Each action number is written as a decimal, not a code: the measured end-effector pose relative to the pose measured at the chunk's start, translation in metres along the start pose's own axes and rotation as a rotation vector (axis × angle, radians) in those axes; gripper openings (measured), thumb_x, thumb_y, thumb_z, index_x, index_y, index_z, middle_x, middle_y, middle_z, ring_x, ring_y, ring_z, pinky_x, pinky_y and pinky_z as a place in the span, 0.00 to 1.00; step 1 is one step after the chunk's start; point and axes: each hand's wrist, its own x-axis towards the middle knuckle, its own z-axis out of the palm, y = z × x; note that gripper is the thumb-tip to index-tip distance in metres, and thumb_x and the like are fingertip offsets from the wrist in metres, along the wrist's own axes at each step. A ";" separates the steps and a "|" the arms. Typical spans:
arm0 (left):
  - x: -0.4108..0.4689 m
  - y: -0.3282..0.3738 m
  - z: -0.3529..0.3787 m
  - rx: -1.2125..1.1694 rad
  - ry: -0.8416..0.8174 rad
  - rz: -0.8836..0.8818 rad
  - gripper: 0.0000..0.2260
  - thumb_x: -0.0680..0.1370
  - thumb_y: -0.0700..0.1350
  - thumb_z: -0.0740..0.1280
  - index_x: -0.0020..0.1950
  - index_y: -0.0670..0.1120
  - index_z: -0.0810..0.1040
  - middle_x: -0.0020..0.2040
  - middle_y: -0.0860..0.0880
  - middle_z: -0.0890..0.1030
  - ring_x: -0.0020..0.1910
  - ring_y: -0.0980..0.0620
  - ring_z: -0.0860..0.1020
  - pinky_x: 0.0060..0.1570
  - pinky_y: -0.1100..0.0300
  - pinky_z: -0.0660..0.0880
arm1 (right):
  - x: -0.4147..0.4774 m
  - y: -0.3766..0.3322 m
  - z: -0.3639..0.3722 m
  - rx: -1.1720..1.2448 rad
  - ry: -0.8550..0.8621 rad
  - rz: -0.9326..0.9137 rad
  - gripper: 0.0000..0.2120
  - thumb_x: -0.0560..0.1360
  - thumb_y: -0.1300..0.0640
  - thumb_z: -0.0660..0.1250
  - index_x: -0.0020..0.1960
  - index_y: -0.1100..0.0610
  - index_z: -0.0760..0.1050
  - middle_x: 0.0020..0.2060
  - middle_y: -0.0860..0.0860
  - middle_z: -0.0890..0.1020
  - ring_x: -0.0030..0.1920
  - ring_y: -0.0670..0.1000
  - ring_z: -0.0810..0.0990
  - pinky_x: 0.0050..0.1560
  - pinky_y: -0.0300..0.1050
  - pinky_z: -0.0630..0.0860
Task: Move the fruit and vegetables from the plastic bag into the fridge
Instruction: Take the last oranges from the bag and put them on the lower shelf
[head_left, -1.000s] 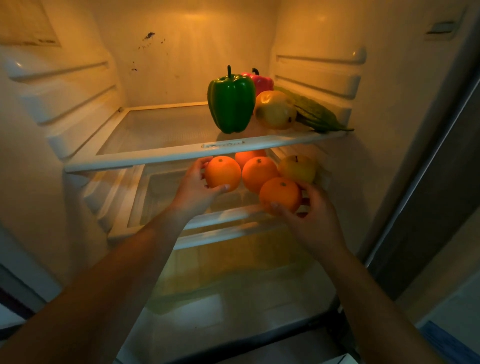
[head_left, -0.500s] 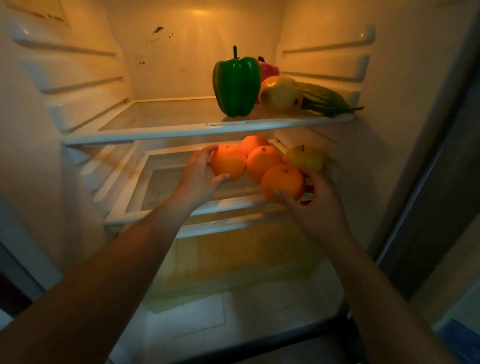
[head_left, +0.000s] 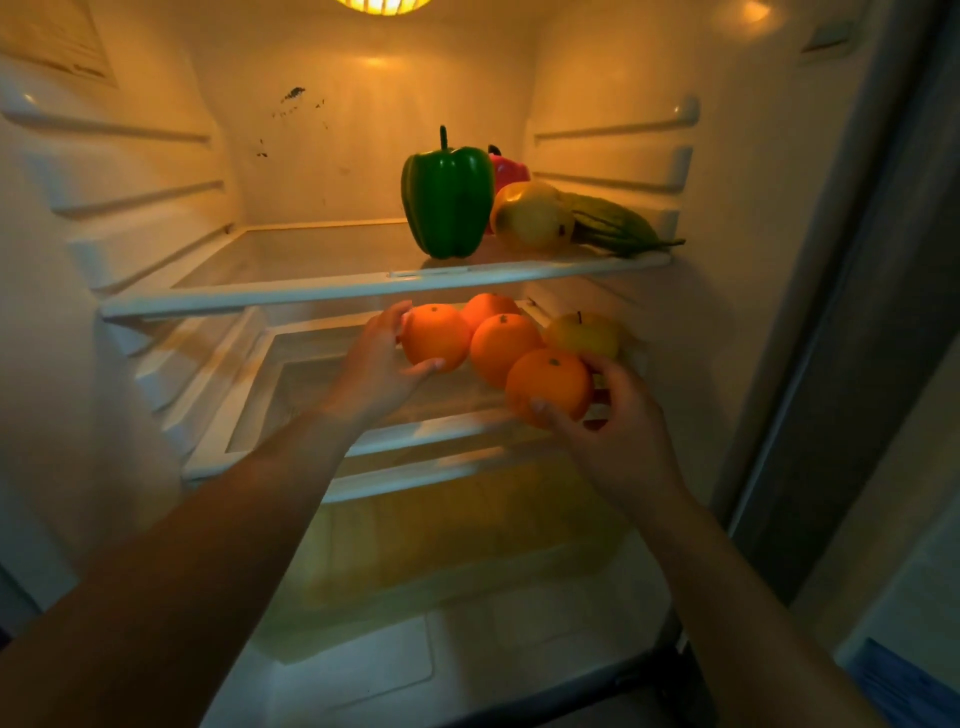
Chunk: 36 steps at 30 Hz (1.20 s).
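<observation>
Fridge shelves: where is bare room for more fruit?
The upper shelf is bare from the green pepper to the left wall. The lower shelf is bare left of the left hand. Both right ends are crowded; below, the left hand grips the leftmost orange, the right hand the front orange.

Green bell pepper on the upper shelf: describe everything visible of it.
The green bell pepper is glossy and lobed, its short stem pointing up. It stands upright on the upper shelf, right of centre. A red pepper is partly hidden behind it; a yellowish fruit lies close at its right.
</observation>
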 end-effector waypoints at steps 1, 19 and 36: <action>-0.005 0.002 -0.003 -0.012 -0.002 -0.005 0.35 0.68 0.48 0.75 0.71 0.50 0.62 0.70 0.46 0.67 0.64 0.49 0.71 0.58 0.53 0.71 | 0.000 -0.001 0.001 0.002 -0.003 -0.002 0.33 0.64 0.38 0.71 0.64 0.49 0.69 0.57 0.46 0.74 0.57 0.50 0.75 0.55 0.55 0.76; -0.058 0.022 -0.032 -0.446 -0.329 -0.179 0.25 0.64 0.62 0.70 0.59 0.59 0.72 0.59 0.52 0.78 0.57 0.53 0.78 0.56 0.49 0.77 | 0.004 -0.029 0.054 0.039 -0.211 -0.048 0.30 0.66 0.50 0.75 0.65 0.54 0.69 0.60 0.50 0.72 0.59 0.52 0.74 0.51 0.53 0.79; -0.045 0.013 -0.027 -0.259 -0.164 -0.187 0.19 0.76 0.50 0.66 0.65 0.47 0.71 0.59 0.50 0.77 0.54 0.53 0.77 0.47 0.64 0.72 | 0.051 -0.020 0.031 -0.441 -0.203 -0.349 0.26 0.68 0.58 0.73 0.63 0.62 0.72 0.63 0.60 0.74 0.63 0.61 0.71 0.63 0.46 0.65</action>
